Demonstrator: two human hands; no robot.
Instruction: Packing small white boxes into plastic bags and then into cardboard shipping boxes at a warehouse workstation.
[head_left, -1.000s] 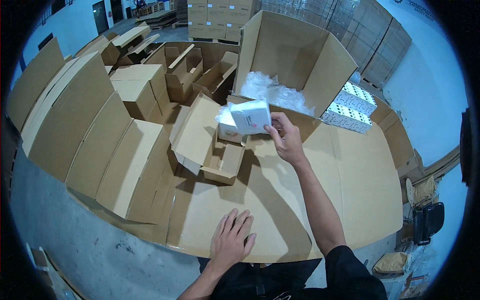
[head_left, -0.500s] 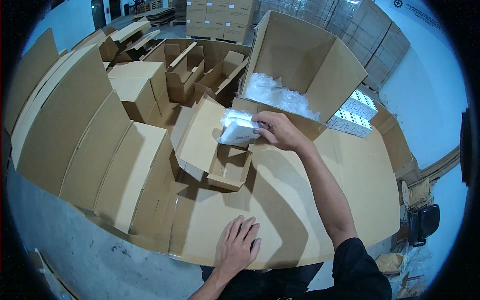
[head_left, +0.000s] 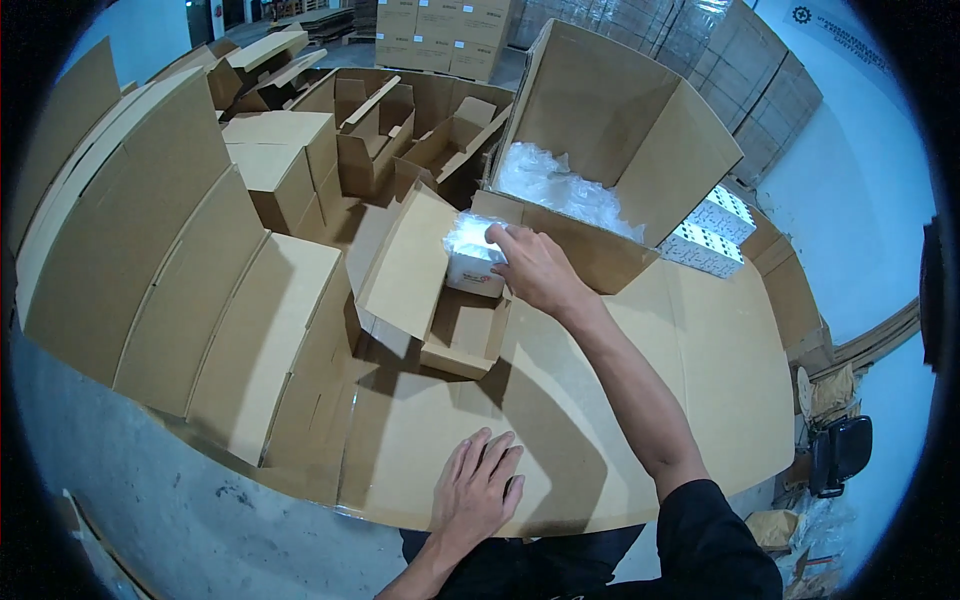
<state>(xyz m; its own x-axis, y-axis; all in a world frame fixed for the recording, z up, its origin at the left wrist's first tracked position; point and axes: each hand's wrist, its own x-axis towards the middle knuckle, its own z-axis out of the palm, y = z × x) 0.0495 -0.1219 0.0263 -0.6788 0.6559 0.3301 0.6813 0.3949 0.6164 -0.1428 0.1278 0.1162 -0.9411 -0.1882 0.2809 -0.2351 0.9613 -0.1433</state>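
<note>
My right hand [head_left: 540, 268] has its thumb and fingers closed on the right side of a white, plastic-wrapped packet [head_left: 474, 275] with small printing on its front. The packet sits upright at the far end of a small open brown carton [head_left: 456, 358], whose lid [head_left: 408, 268] is folded out to the left. Clear plastic wrap covers the packet's top; its lower edge is within the carton. Lying palm down on the cardboard-covered tabletop [head_left: 560, 400], my left hand [head_left: 480, 485] has its fingers a little spread and holds nothing.
A tall open carton [head_left: 590, 110] holding clear plastic-wrapped items [head_left: 560, 185] stands behind the small one. Two white patterned boxes [head_left: 705, 248] are beside it on the right. Folded cardboard [head_left: 140, 230] rises at left, and several open cartons [head_left: 375, 140] fill the back.
My right hand has moved slightly left and down with the packet, which now stands more upright at the carton's far end. The left hand rests where it was.
</note>
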